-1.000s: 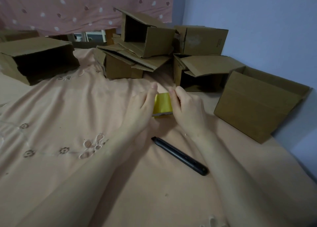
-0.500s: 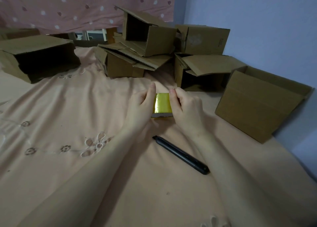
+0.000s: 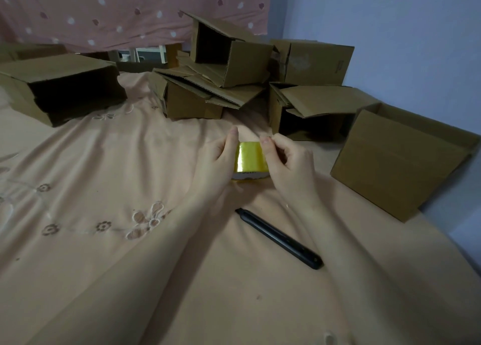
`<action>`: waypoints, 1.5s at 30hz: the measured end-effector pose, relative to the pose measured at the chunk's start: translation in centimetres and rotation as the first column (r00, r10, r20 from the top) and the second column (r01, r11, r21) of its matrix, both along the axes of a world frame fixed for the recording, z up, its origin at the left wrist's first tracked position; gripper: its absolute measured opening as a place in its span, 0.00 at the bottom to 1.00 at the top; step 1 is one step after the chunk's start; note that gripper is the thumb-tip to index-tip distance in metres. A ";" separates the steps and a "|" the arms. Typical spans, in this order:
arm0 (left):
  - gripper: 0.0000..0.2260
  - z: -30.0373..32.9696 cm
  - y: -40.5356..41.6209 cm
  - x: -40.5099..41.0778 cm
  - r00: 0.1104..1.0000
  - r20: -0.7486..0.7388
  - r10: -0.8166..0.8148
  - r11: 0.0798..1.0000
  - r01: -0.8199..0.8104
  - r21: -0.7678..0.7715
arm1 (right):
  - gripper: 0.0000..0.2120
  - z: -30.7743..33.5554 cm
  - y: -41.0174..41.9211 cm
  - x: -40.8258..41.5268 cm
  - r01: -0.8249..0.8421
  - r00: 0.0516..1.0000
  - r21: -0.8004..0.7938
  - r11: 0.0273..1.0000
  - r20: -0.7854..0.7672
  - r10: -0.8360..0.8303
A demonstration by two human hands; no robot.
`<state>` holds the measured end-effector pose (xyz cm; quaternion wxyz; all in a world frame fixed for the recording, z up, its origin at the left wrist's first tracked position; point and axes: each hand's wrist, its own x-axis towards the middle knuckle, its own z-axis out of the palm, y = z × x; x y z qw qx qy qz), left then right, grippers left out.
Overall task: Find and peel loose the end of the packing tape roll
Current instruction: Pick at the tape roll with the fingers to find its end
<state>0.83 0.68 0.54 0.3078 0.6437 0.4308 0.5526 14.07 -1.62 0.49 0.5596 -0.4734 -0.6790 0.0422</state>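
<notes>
A roll of yellow packing tape (image 3: pixel 251 159) is standing on edge on the peach bedsheet (image 3: pixel 104 240), near the middle of the view, with its shiny outer band facing up and its pale side rim showing along the bottom. The left hand (image 3: pixel 218 167) is pressing against the roll from nine o'clock, its thumb lying up along the roll's left edge and its fingers wrapping behind, so it is gripping the roll from that side. The right hand (image 3: pixel 289 167) is sitting at three o'clock of the roll, curled nearly closed, with its thumb and forefinger pinching together at the roll's upper right corner; whether a loose tape end is caught between them is too small to tell.

A black pen (image 3: pixel 279 238) is lying on the sheet at five o'clock from the roll, well apart from it and slanting down to the right between the two forearms. Open cardboard boxes (image 3: pixel 223 66) are piling up at twelve o'clock, one large box (image 3: pixel 395 159) is sitting at three o'clock, and another (image 3: pixel 59 89) is lying at ten o'clock. A pink dotted curtain (image 3: pixel 104 11) is hanging behind them.
</notes>
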 end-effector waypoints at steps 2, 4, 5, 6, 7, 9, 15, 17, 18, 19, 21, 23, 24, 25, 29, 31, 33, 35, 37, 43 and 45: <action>0.24 -0.1 0.2 -0.1 1.000 -0.011 0.008 1.000 -0.008 0.003 | 0.10 0.1 -0.1 -0.1 -0.002 0.997 -0.008 1.000 -0.078 0.001; 0.25 -0.3 0.4 -0.1 1.000 -0.014 0.009 1.000 -0.009 0.010 | 0.07 0.2 -0.1 -0.1 -0.006 0.997 -0.007 1.000 -0.080 0.006; 0.25 -0.3 0.4 -0.2 1.000 -0.014 0.003 1.000 -0.002 0.013 | 0.07 0.2 -0.1 -0.1 -0.003 0.999 -0.010 1.000 -0.052 0.003; 0.25 -0.3 0.4 -0.1 1.000 -0.013 -0.007 1.000 0.007 0.015 | 0.07 0.2 -0.2 -0.1 0.003 1.000 -0.015 1.000 -0.027 -0.003; 0.24 -0.3 0.3 -0.1 1.000 -0.012 -0.015 1.000 0.015 0.014 | 0.06 0.3 -0.2 -0.1 0.009 1.000 -0.021 1.000 -0.017 -0.010; 0.22 -0.2 0.3 0.0 1.000 -0.018 -0.022 1.000 0.023 0.015 | 0.06 0.4 -0.3 -0.1 0.019 1.000 -0.018 1.000 -0.021 -0.019; 0.23 -0.1 0.4 0.0 0.998 -0.059 -0.012 0.999 0.015 0.045 | 0.02 0.7 -0.6 0.0 0.077 0.997 0.040 0.996 0.002 -0.077; 0.23 -0.1 0.4 0.0 0.997 -0.070 -0.022 0.998 0.026 0.056 | 0.01 0.7 -0.7 -0.1 0.099 0.995 0.054 0.994 0.003 -0.099; 0.23 -0.1 0.4 0.0 0.997 -0.075 -0.025 0.998 0.030 0.063 | 0.01 0.7 -0.7 -0.2 0.106 0.994 0.058 0.993 0.006 -0.107; 0.23 -0.1 0.4 0.1 0.996 -0.082 -0.026 0.997 0.032 0.071 | 0.01 0.8 -0.7 -0.2 0.113 0.993 0.060 0.992 0.011 -0.114; 0.23 -0.2 0.4 0.1 0.995 -0.099 -0.026 0.995 0.035 0.093 | 0.01 0.8 -0.8 -0.1 0.121 0.993 0.059 0.991 0.012 -0.121; 0.22 -0.2 0.4 0.1 0.992 -0.127 -0.020 0.992 0.036 0.122 | 0.02 0.9 -0.8 0.0 0.120 0.993 0.046 0.992 0.004 -0.120; 0.22 -0.2 0.4 0.1 0.990 -0.140 -0.016 0.990 0.035 0.136 | 0.02 0.9 -0.8 0.0 0.119 0.993 0.037 0.992 0.003 -0.120; 0.22 -0.1 0.3 0.1 0.988 -0.153 -0.010 0.989 0.033 0.146 | 0.02 0.9 -0.8 0.0 0.120 0.993 0.029 0.992 0.004 -0.120; 0.23 -0.1 0.4 0.0 0.982 -0.186 0.010 0.986 0.021 0.166 | 0.02 0.8 -0.7 0.0 0.121 0.993 0.007 0.993 0.018 -0.121; 0.23 -0.2 0.4 0.0 0.979 -0.201 0.018 0.984 0.018 0.179 | 0.02 0.8 -0.7 0.1 0.120 0.992 0.007 0.993 0.047 -0.120; 0.23 -0.2 0.4 0.1 0.976 -0.214 0.032 0.982 0.010 0.190 | 0.03 0.8 -0.6 0.4 0.121 0.988 -0.001 0.993 0.100 -0.120; 0.23 -0.2 0.4 0.1 0.975 -0.220 0.041 0.980 0.004 0.198 | 0.03 0.9 -0.6 0.5 0.116 0.981 -0.008 0.993 0.159 -0.114; 0.23 -0.2 0.3 0.1 0.973 -0.227 0.040 0.979 0.007 0.201 | 0.03 0.9 -0.7 0.6 0.114 0.972 0.006 0.994 0.205 -0.112; 0.23 -0.3 0.5 0.0 0.970 -0.239 0.050 0.979 0.000 0.203 | 0.03 0.7 -0.5 0.6 0.140 0.957 0.053 0.989 0.249 -0.149; 0.23 -0.3 0.5 0.0 0.970 -0.239 0.051 0.980 -0.003 0.197 | 0.03 0.6 -0.4 0.7 0.144 0.954 0.065 0.988 0.255 -0.156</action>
